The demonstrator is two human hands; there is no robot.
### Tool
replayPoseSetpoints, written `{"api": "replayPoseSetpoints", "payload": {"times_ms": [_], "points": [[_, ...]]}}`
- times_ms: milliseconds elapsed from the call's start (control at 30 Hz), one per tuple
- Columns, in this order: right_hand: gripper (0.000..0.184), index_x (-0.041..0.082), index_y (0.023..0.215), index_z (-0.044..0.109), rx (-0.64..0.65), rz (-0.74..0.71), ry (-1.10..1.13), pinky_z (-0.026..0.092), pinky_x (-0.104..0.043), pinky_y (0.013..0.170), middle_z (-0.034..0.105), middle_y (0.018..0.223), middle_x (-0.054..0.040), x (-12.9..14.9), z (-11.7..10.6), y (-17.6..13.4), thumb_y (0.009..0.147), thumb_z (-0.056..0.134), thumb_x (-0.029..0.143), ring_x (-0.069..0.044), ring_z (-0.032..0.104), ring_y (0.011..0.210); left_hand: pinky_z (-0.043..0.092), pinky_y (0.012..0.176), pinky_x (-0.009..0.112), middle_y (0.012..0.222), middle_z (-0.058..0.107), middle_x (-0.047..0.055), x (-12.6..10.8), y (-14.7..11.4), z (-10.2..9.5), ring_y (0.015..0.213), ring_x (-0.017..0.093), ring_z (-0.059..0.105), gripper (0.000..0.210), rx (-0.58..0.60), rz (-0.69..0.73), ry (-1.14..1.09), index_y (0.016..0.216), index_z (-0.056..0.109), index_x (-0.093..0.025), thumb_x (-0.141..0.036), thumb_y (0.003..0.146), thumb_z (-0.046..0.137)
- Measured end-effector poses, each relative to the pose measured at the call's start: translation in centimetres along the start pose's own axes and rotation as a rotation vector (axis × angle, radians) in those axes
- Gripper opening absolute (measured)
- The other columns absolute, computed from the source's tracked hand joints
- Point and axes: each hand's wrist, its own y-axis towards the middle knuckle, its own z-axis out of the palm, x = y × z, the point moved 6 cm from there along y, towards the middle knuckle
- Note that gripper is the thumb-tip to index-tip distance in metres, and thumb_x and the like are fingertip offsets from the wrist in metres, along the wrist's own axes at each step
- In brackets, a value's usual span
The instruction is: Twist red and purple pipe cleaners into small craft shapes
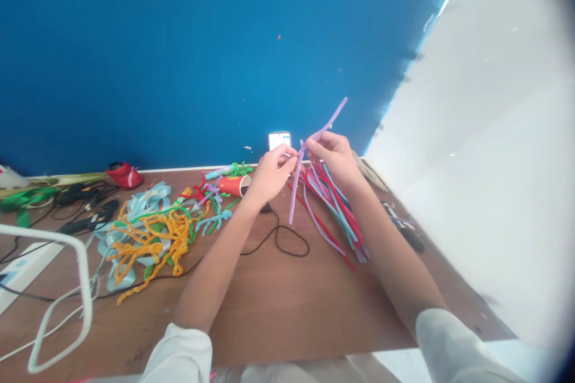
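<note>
Purple pipe cleaners (314, 137) — you are pinching and twisting them with your left hand (269, 173) and right hand (335, 158) above the wooden table (278, 305) — next, probably tightening the twist.

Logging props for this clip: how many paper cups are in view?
1. A red paper cup lies on its side on the brown wooden table, left of the left hand; others may be hidden.

A brown wooden table (278, 305) stands against a blue wall (179, 54), white wall (494, 131) alongside.
</note>
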Motion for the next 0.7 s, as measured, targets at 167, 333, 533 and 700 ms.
{"api": "replayPoseSetpoints", "payload": {"times_ms": [167, 333, 533, 700], "points": [[0.024, 0.018, 0.075, 0.066, -0.040, -0.024, -0.018, 0.039, -0.025, 0.051, 0.059, 0.060, 0.0015, -0.2, -0.1, 0.0, 0.082, 0.070, 0.041, -0.010, 0.048, 0.052, 0.045, 0.057, 0.019, 0.069, 0.064, 0.000, 0.1, 0.0, -0.1, 0.063, 0.011, 0.063, 0.007, -0.004, -0.018, -0.002, 0.090, 0.056, -0.019, -0.026, 0.089, 0.055], [0.025, 0.019, 0.075, 0.065, -0.059, -0.033, -0.030, 0.038, -0.025, 0.051, 0.059, 0.061, 0.0012, -0.3, 0.0, -0.1, 0.083, 0.069, 0.041, -0.011, 0.048, 0.052, 0.041, 0.050, 0.017, 0.071, 0.067, 0.001, 0.1, -0.1, 0.1, 0.060, 0.011, 0.063, 0.007, 0.023, -0.078, -0.051, 0.092, 0.053, -0.019, -0.026, 0.090, 0.052], [0.027, 0.018, 0.071, 0.061, -0.041, -0.078, -0.120, 0.039, -0.026, 0.055, 0.058, 0.063, 0.0011, 0.4, 0.5, -0.4, 0.084, 0.068, 0.041, -0.012, 0.050, 0.057, 0.034, 0.042, 0.017, 0.064, 0.062, 0.001, 0.4, -0.2, 1.1, 0.049, 0.009, 0.057, 0.028, 0.103, -0.154, -0.157, 0.084, 0.051, -0.019, -0.042, 0.097, 0.042], [0.028, 0.018, 0.068, 0.059, -0.034, -0.122, -0.219, 0.036, -0.026, 0.056, 0.055, 0.063, 0.0018, 0.8, 0.6, -0.4, 0.086, 0.066, 0.040, -0.011, 0.047, 0.059, 0.037, 0.045, 0.018, 0.063, 0.060, 0.001, -0.1, -0.3, 1.2, 0.051, 0.009, 0.055, 0.029, 0.120, -0.121, -0.169, 0.082, 0.053, -0.017, -0.041, 0.097, 0.044]]}}
